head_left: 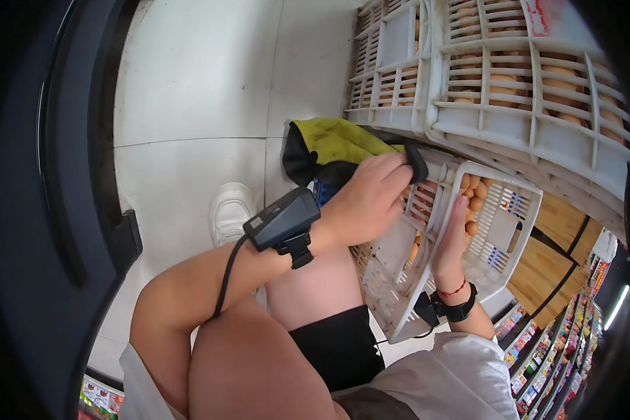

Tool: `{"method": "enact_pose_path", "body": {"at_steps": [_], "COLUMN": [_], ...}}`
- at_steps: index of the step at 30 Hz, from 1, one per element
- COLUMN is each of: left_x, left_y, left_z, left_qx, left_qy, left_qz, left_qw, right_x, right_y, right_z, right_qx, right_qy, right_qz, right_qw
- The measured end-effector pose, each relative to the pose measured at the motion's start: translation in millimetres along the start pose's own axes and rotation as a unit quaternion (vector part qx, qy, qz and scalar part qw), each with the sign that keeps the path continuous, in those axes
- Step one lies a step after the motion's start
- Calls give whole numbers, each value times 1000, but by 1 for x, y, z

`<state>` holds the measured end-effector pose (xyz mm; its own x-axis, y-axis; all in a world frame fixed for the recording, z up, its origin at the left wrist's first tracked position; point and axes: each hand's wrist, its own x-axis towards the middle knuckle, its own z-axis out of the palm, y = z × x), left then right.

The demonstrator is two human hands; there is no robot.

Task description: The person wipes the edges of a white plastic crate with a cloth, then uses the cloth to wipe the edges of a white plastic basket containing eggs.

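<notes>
My left hand (371, 199) is closed, its fingers bent over the black edge of a yellow-green and black cloth item (339, 143). The fabric hangs crumpled in front of the crates, above the floor. My right hand (453, 241) lies with fingers stretched out along the inner side of a white plastic crate (493, 280). Brown eggs (474, 192) sit in that crate, just beyond my right fingertips. More eggs show through the slats under my left hand. A black device (283, 218) with a cable is strapped to my left wrist.
White slatted crates (539, 126) holding eggs are stacked at the upper right. Brown boards (546, 259) and shelves of colourful packets (553, 343) are on the right. A dark panel (49, 210) borders the pale tiled floor (189, 91) at left. My white shoe (232, 210) stands on the tiles.
</notes>
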<state>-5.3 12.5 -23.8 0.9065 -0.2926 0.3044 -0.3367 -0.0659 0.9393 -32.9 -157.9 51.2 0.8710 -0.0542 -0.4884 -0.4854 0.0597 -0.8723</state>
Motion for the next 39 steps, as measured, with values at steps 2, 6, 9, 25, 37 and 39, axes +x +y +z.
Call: {"method": "enact_pose_path", "body": {"at_steps": [2,6,9,25,37,39], "left_x": [9,16,15,14,21,16], "left_y": [11,-6,-13,-4,-12,-14], "left_z": [3,0,-3,5,-7,-4], "left_qx": [-32,-28,5,-77,-9,-30], "left_qy": [29,36,7,32,-25,-13], "left_qz": [11,38,42,-20,-38,-94], "left_qw": [999,998,999,996,999,995], "right_x": [1,2,-1,-1,-1,-1], "right_y": [-5,-2,-10,-4,-5,-5], "right_z": [7,5,16,6,6,7], "right_qx": [-131,-80,-109,-58,-124,-111], "right_qy": [21,31,25,-2,17,17], "right_qz": [-35,6,-19,-23,-4,-2], "right_qw": [991,996,994,998,992,994]}}
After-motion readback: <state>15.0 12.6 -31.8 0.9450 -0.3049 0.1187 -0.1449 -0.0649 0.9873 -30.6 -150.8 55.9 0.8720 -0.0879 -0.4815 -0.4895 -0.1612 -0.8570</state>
